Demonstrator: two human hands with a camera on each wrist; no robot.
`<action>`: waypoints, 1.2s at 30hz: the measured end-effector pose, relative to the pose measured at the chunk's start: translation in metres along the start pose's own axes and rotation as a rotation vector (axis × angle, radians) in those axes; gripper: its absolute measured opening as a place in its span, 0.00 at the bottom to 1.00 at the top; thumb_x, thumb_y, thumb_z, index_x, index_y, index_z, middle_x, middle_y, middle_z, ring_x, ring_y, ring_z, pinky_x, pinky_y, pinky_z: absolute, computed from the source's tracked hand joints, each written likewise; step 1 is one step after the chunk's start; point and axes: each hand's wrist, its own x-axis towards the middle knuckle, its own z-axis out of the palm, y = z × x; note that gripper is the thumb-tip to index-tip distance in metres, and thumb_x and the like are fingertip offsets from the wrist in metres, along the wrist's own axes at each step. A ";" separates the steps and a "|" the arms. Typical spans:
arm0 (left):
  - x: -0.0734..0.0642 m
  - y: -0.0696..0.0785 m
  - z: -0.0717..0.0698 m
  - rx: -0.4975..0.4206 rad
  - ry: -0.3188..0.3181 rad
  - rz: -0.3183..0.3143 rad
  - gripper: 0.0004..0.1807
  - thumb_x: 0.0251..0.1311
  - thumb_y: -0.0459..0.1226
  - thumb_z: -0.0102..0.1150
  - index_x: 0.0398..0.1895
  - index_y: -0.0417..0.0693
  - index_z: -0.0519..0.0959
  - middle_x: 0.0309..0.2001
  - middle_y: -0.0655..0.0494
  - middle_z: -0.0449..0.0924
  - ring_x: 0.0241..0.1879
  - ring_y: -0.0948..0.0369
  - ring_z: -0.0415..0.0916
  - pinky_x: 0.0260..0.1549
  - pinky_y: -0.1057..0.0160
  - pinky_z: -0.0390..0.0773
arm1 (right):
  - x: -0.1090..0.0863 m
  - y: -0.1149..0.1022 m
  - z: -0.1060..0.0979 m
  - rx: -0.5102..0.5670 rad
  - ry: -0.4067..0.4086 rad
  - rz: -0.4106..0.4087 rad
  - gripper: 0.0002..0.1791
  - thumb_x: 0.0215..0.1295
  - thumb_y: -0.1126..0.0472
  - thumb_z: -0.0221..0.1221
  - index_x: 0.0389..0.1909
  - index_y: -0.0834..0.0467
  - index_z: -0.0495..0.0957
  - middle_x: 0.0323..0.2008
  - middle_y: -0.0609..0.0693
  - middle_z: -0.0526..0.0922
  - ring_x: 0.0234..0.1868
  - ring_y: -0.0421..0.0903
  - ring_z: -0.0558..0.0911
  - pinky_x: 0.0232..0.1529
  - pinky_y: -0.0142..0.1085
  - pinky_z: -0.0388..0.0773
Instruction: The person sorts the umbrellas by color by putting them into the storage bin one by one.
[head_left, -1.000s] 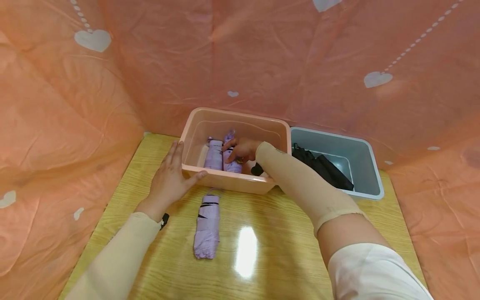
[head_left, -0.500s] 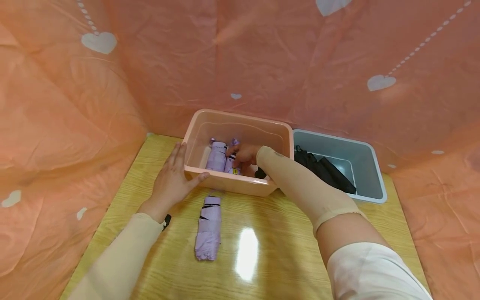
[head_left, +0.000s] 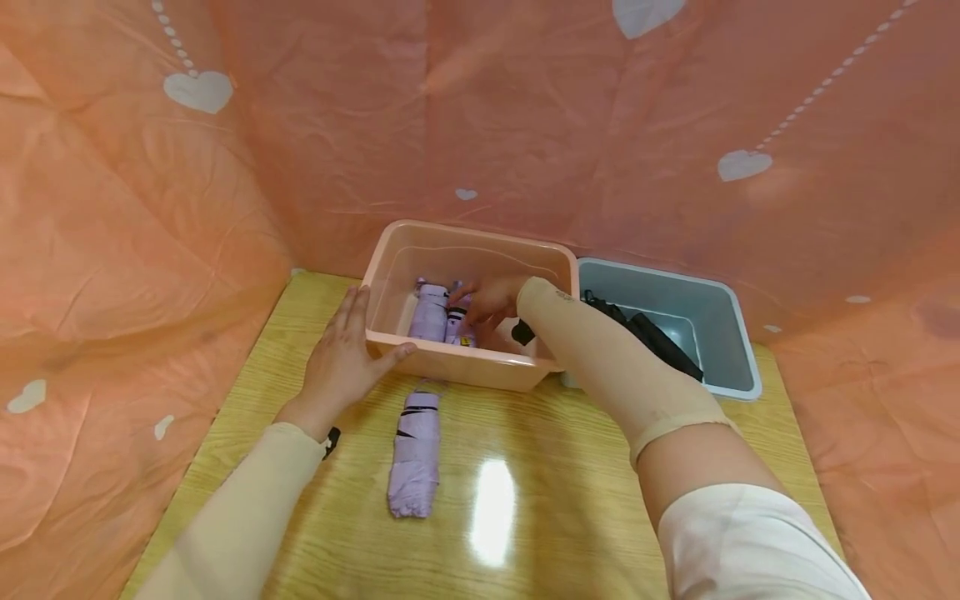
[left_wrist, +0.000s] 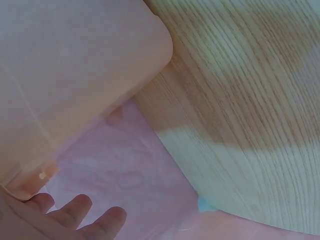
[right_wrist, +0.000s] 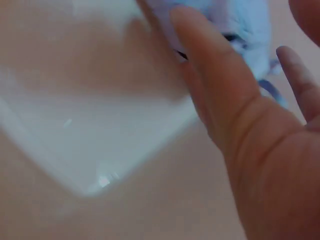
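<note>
Inside the peach plastic bin [head_left: 450,360], two folded lilac umbrellas lie side by side: a left umbrella [head_left: 430,313] and a right umbrella [head_left: 454,327] with a small yellow label. My right hand [head_left: 491,302] is over the right umbrella, fingers spread and thumb lowered toward it. In the right wrist view, thumb and fingers stand apart around the lilac cloth [right_wrist: 250,22], which the thumb partly covers. My left hand [head_left: 341,358] rests at the bin's front left corner, fingers straight along the side and thumb on the front rim. A third lilac umbrella [head_left: 415,458] lies on the table before the bin.
A grey bin [head_left: 738,350] stands close against the right of the peach one, with black folded umbrellas [head_left: 663,343] in it, partly behind my right forearm. Orange cloth with hearts [head_left: 517,108] hangs behind and at both sides of the wooden table [head_left: 600,500].
My right hand has drawn slightly right, and more of the right umbrella with its yellow label shows. The left hand stays at the bin's corner. The camera view shifts a little.
</note>
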 end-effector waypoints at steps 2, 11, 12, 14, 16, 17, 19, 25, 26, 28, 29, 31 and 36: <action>0.004 -0.002 0.000 0.003 0.002 0.003 0.64 0.54 0.75 0.50 0.81 0.51 0.33 0.80 0.51 0.29 0.73 0.34 0.47 0.60 0.31 0.60 | -0.007 -0.007 -0.007 0.011 -0.007 -0.031 0.32 0.71 0.71 0.54 0.74 0.56 0.62 0.63 0.54 0.66 0.57 0.50 0.74 0.58 0.52 0.74; 0.024 -0.016 0.003 0.014 -0.003 0.006 0.64 0.55 0.75 0.49 0.81 0.50 0.34 0.80 0.48 0.31 0.73 0.33 0.47 0.60 0.31 0.60 | -0.058 -0.043 -0.030 0.003 0.067 -0.173 0.28 0.73 0.68 0.53 0.72 0.53 0.66 0.72 0.53 0.63 0.68 0.55 0.68 0.55 0.49 0.77; 0.025 -0.017 0.003 0.016 -0.006 0.004 0.64 0.55 0.76 0.48 0.81 0.50 0.34 0.80 0.47 0.30 0.73 0.33 0.46 0.60 0.30 0.60 | -0.066 -0.045 -0.030 -0.001 0.070 -0.185 0.28 0.73 0.67 0.54 0.72 0.52 0.67 0.71 0.52 0.64 0.67 0.54 0.70 0.55 0.48 0.78; 0.029 -0.020 0.003 0.017 -0.010 0.002 0.64 0.55 0.76 0.47 0.81 0.50 0.33 0.80 0.47 0.30 0.72 0.33 0.46 0.60 0.30 0.61 | -0.081 -0.049 -0.026 0.017 0.058 -0.218 0.27 0.73 0.66 0.54 0.71 0.53 0.67 0.70 0.52 0.66 0.66 0.53 0.70 0.57 0.49 0.76; 0.032 -0.022 0.001 0.019 -0.009 0.002 0.64 0.55 0.76 0.47 0.81 0.50 0.32 0.80 0.47 0.29 0.72 0.32 0.46 0.59 0.30 0.61 | -0.097 -0.050 -0.018 0.038 0.038 -0.257 0.26 0.74 0.66 0.54 0.71 0.55 0.67 0.68 0.53 0.67 0.66 0.54 0.70 0.57 0.51 0.75; 0.033 -0.023 0.000 0.021 -0.006 0.004 0.64 0.55 0.76 0.47 0.81 0.49 0.32 0.80 0.46 0.30 0.72 0.32 0.46 0.59 0.30 0.61 | -0.103 -0.049 -0.013 0.044 0.027 -0.275 0.25 0.74 0.65 0.54 0.70 0.55 0.67 0.68 0.53 0.68 0.67 0.55 0.70 0.57 0.51 0.75; 0.036 -0.024 -0.003 0.022 -0.005 0.008 0.64 0.56 0.75 0.47 0.81 0.49 0.32 0.80 0.46 0.29 0.72 0.32 0.46 0.60 0.30 0.60 | -0.116 -0.045 0.000 0.039 0.014 -0.307 0.25 0.74 0.65 0.55 0.70 0.56 0.68 0.67 0.53 0.69 0.67 0.56 0.70 0.57 0.51 0.76; 0.042 -0.029 -0.005 0.016 -0.003 0.006 0.64 0.56 0.75 0.46 0.81 0.50 0.30 0.80 0.47 0.26 0.72 0.31 0.45 0.60 0.29 0.58 | -0.125 -0.009 0.057 0.029 0.004 -0.354 0.25 0.71 0.61 0.58 0.68 0.55 0.70 0.64 0.52 0.70 0.63 0.52 0.73 0.54 0.51 0.78; 0.043 -0.029 -0.005 0.014 -0.001 0.003 0.64 0.55 0.76 0.46 0.81 0.50 0.30 0.80 0.47 0.26 0.72 0.32 0.45 0.60 0.29 0.58 | -0.122 -0.001 0.069 0.043 0.003 -0.358 0.25 0.71 0.61 0.59 0.68 0.55 0.71 0.64 0.53 0.70 0.62 0.52 0.74 0.53 0.51 0.78; 0.043 -0.030 -0.005 0.012 -0.001 0.001 0.64 0.55 0.76 0.46 0.81 0.51 0.30 0.80 0.48 0.26 0.72 0.31 0.45 0.60 0.28 0.57 | -0.114 0.016 0.090 0.063 0.012 -0.361 0.25 0.70 0.61 0.60 0.68 0.54 0.71 0.65 0.53 0.69 0.61 0.52 0.75 0.51 0.49 0.80; 0.044 -0.031 -0.005 0.014 -0.002 0.001 0.64 0.55 0.76 0.46 0.81 0.51 0.30 0.80 0.48 0.25 0.72 0.31 0.45 0.60 0.29 0.57 | -0.108 0.025 0.100 0.068 0.022 -0.372 0.26 0.70 0.61 0.61 0.68 0.54 0.71 0.66 0.53 0.68 0.60 0.51 0.75 0.50 0.49 0.80; 0.044 -0.030 -0.007 0.013 0.001 0.007 0.64 0.56 0.75 0.46 0.81 0.50 0.30 0.80 0.48 0.26 0.72 0.31 0.45 0.60 0.29 0.58 | -0.096 0.040 0.120 0.079 0.053 -0.381 0.26 0.69 0.63 0.61 0.68 0.55 0.71 0.66 0.52 0.68 0.56 0.50 0.77 0.48 0.48 0.81; 0.043 -0.032 -0.010 0.011 0.003 0.002 0.64 0.56 0.75 0.47 0.81 0.50 0.31 0.80 0.49 0.26 0.72 0.32 0.46 0.59 0.29 0.59 | -0.062 0.065 0.161 -0.004 0.206 -0.416 0.32 0.62 0.64 0.67 0.68 0.57 0.71 0.67 0.56 0.65 0.57 0.55 0.76 0.52 0.40 0.78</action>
